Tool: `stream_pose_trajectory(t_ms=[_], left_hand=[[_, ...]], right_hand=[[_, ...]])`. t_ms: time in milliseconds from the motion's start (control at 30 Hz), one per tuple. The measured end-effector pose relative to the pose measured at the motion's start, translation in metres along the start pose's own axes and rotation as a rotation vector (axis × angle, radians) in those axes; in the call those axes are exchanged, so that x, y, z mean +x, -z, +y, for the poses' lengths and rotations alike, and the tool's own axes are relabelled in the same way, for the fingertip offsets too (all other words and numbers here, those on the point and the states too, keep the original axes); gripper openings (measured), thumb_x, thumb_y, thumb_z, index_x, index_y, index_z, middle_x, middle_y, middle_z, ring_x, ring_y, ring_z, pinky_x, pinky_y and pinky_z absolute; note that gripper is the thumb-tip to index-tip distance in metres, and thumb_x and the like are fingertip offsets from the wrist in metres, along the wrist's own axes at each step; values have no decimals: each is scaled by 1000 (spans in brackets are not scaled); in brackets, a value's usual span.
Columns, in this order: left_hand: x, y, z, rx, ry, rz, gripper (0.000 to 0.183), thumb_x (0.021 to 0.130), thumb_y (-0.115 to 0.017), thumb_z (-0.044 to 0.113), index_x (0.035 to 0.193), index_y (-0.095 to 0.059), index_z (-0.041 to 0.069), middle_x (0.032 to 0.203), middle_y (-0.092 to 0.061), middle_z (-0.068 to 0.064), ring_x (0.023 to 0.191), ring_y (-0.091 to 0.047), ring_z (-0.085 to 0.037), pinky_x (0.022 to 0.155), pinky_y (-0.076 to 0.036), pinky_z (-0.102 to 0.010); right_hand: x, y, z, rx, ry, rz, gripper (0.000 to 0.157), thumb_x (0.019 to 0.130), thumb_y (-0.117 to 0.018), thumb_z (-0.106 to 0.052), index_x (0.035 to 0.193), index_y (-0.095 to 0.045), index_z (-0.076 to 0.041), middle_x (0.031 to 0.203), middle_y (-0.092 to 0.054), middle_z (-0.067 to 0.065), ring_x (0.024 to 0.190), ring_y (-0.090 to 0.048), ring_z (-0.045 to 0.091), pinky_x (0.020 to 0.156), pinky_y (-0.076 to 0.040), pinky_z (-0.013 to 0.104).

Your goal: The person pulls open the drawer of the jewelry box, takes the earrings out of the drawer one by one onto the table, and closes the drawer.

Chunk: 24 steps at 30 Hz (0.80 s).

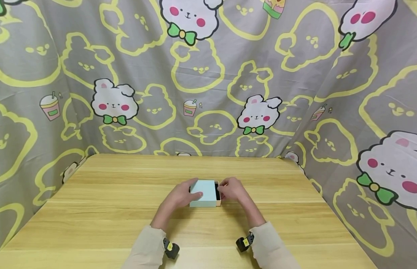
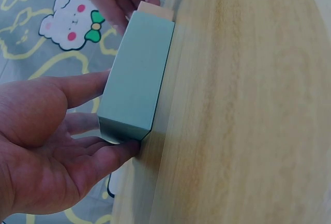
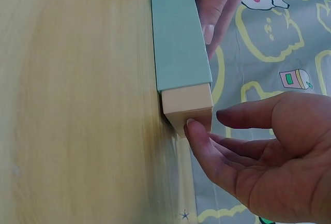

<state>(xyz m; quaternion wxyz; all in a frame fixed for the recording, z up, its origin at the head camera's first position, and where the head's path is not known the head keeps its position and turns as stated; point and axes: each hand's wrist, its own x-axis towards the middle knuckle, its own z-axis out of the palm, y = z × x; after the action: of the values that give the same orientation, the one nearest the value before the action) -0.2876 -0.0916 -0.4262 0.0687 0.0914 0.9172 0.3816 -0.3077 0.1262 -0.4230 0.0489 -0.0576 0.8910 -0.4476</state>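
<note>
A light teal slide-out box (image 1: 203, 191) lies flat on the wooden table, its teal sleeve (image 2: 137, 71) around a pale peach inner drawer (image 3: 187, 100). The drawer sticks out a little at the right end, with a dark inside showing from above. My left hand (image 1: 182, 193) grips the sleeve at its left end, thumb on top and other fingers around the far side and end. At the drawer's outer end, my right hand (image 1: 232, 188) pinches the end wall, one fingertip against its face and another at the top edge.
The wooden table (image 1: 127, 224) reaches back to a grey patterned curtain (image 1: 208, 123) that hangs behind it and along both sides. A small black camera sits on each wrist, left camera (image 1: 171, 249) and right camera (image 1: 243, 243), below the cuffs.
</note>
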Motion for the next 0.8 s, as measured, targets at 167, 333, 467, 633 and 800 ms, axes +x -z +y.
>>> stream_pose_trajectory(t_ms=[167, 333, 467, 633, 800], left_hand=[[1, 0, 0, 7, 1, -1, 65, 96, -70, 35, 153, -46, 13, 149, -52, -20, 127, -55, -34, 103, -46, -54], [2, 0, -1, 9, 7, -4, 66, 96, -70, 35, 153, -46, 12, 149, -52, -20, 126, -55, -33, 102, -46, -54], [2, 0, -1, 7, 11, -5, 66, 96, -71, 35, 153, -46, 12, 149, -53, -20, 127, -55, -34, 104, -46, -54], [2, 0, -1, 4, 9, -5, 66, 96, -71, 35, 153, -46, 12, 149, -53, -20, 127, -55, -34, 104, -45, -54], [2, 0, -1, 7, 4, -2, 66, 96, -71, 35, 153, -46, 12, 150, -52, -20, 132, -53, -36, 106, -44, -56]], right_hand=[[0, -2, -1, 3, 5, -6, 18, 93, -66, -7, 100, -71, 9, 74, -73, 14, 65, -73, 25, 63, -61, 35], [0, -4, -1, 8, -5, -29, 20, 92, -68, -9, 103, -71, 8, 76, -72, 12, 67, -73, 24, 63, -61, 35], [-1, -5, -2, 11, 5, -36, 19, 90, -69, -9, 101, -72, 7, 76, -72, 11, 67, -73, 23, 63, -61, 35], [-2, -7, -4, 26, 4, -50, 20, 90, -68, -9, 103, -72, 7, 80, -72, 11, 67, -71, 19, 64, -61, 34], [-3, -9, -7, 37, -2, -56, 23, 88, -68, -7, 106, -70, 8, 83, -71, 14, 67, -71, 17, 64, -61, 33]])
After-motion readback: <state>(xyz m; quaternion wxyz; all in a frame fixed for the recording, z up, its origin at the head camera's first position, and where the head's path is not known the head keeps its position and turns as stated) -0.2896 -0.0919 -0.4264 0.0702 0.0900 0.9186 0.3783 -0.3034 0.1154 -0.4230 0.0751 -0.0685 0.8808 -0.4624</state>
